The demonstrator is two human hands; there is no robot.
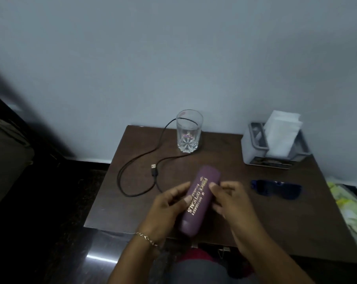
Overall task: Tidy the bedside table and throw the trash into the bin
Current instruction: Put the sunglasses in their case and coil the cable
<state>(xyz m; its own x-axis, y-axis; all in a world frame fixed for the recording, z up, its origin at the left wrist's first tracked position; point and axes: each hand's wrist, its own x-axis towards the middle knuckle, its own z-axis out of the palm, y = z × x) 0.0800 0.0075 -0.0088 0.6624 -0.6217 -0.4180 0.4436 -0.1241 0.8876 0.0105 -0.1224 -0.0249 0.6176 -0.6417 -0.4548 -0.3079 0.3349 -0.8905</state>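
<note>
Case held over the worktop [275,218]
Left hand [165,210] and right hand [232,203] clasp the case [198,199], probably to open it for the glasses [275,189] lying right.

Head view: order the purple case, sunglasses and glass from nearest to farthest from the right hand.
1. The purple case: gripped by the right hand, near the front edge of the table.
2. The sunglasses: lying on the table just right of that hand.
3. The glass: at the back of the table by the wall, left of the hand.
</note>
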